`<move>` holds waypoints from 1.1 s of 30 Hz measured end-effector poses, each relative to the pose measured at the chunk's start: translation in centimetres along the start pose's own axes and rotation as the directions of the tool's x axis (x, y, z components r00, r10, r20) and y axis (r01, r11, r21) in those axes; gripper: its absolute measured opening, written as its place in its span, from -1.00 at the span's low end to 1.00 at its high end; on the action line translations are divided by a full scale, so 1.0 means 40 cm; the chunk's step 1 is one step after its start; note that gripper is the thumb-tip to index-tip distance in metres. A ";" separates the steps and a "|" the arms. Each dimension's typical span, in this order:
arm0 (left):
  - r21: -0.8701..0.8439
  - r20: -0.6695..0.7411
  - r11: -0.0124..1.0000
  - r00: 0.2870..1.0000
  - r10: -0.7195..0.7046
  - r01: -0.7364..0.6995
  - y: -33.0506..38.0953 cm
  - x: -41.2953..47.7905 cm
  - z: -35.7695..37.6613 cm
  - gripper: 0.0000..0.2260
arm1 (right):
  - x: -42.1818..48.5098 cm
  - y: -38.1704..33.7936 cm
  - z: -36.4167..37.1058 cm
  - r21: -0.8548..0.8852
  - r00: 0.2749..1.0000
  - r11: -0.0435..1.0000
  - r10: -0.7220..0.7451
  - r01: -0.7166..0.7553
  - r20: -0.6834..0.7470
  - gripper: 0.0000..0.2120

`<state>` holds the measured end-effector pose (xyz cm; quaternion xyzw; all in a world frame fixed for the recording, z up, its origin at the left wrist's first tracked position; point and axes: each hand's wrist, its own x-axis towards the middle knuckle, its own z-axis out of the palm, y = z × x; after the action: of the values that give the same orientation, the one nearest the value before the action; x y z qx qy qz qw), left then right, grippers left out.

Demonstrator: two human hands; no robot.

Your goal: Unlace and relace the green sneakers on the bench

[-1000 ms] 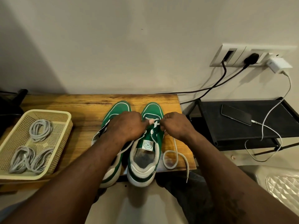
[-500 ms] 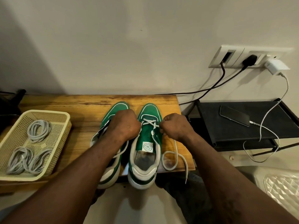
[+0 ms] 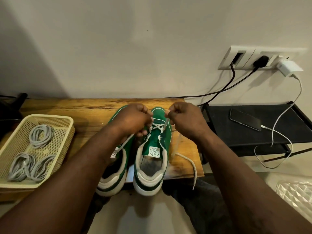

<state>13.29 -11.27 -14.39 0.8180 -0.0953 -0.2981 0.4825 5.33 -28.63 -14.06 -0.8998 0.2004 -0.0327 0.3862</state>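
On the right half of the wooden bench, two green sneakers stand side by side, toes towards the wall and white heels jutting past the front edge. Both hands work at the toe end of the right sneaker, held a little apart with the shoe's toe between them. The left hand is curled with its knuckles up, its fingertips closed on the white lace beside the lowest eyelets; one strand runs from under this hand back across the left sneaker, which the left forearm largely covers. The right hand pinches the other strand between thumb and forefinger, lifted above the eyelets so that it runs taut down to them. Only the rows nearest the toe carry crossed lace; the green tongue and its white label lie bare behind them. A loose length of lace lies on the bench just right of the shoe, its end hanging over the front edge.

At the bench's left end sits a cream plastic basket holding three bundles of grey coiled cord. Right of the bench stands a black shelf with a phone lying on it, joined by a white cable to a white charger in the wall socket panel.
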 end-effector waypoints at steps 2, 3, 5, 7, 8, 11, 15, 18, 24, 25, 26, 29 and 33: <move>-0.208 -0.073 0.974 0.994 0.080 -0.094 0.035 -0.015 -0.013 -0.90 | -0.005 -0.018 -0.014 -0.017 0.997 0.998 -0.067 0.066 -0.050 -0.80; -0.251 -0.122 0.954 0.983 0.137 -0.165 0.053 -0.020 -0.022 -0.88 | -0.009 -0.026 -0.020 0.048 0.995 0.996 -0.076 0.079 -0.060 -0.82; -0.308 -0.190 0.905 0.951 0.244 -0.294 0.083 -0.027 -0.044 -0.85 | -0.022 -0.042 -0.038 0.357 0.997 0.931 -0.066 0.080 -0.050 -0.87; -0.372 -0.195 0.854 0.930 0.311 -0.363 0.097 -0.036 -0.067 -0.83 | -0.029 -0.050 -0.056 0.612 0.996 0.786 -0.064 0.084 -0.055 -0.87; -0.405 -0.175 0.834 0.927 0.331 -0.375 0.096 -0.040 -0.075 -0.83 | -0.029 -0.051 -0.061 0.667 0.995 0.738 -0.071 0.098 -0.068 -0.87; -0.438 -0.103 0.820 0.927 0.361 -0.368 0.089 -0.050 -0.084 -0.82 | -0.026 -0.048 -0.063 0.710 0.993 0.694 -0.076 0.118 -0.091 -0.84; -0.440 -0.174 0.800 0.913 0.369 -0.407 0.090 -0.046 -0.095 -0.82 | -0.029 -0.051 -0.057 0.700 0.988 0.698 -0.103 0.153 -0.113 -0.79; -0.254 -0.164 0.869 0.904 0.395 -0.425 0.092 -0.044 -0.091 -0.83 | -0.031 -0.061 -0.047 0.678 0.987 0.717 -0.115 0.161 -0.112 -0.86; -0.091 0.021 0.924 0.927 0.375 -0.372 0.084 -0.045 -0.026 -0.81 | -0.035 -0.059 -0.030 0.604 0.973 0.763 -0.174 0.231 -0.152 -0.97; -0.099 0.031 0.924 0.927 0.375 -0.370 0.087 -0.045 -0.029 -0.82 | -0.035 -0.059 -0.035 0.621 0.971 0.746 -0.180 0.241 -0.160 -0.98; -0.105 0.041 0.924 0.927 0.372 -0.367 0.092 -0.047 -0.034 -0.85 | -0.037 -0.060 -0.039 0.643 0.969 0.725 -0.185 0.248 -0.165 -0.97; -0.075 0.007 0.927 0.930 0.368 -0.367 0.097 -0.050 -0.039 -0.84 | -0.038 -0.063 -0.048 0.679 0.968 0.689 -0.194 0.252 -0.162 -0.95; 0.087 -0.309 0.974 0.924 0.227 -0.210 0.067 -0.014 -0.048 -0.83 | -0.035 -0.058 -0.053 0.710 0.974 0.667 -0.173 0.223 -0.143 -0.94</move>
<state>14.32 -11.00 -11.20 0.8517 -0.1148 -0.1047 0.5004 4.39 -28.09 -10.80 -0.6900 0.0846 -0.1791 0.6962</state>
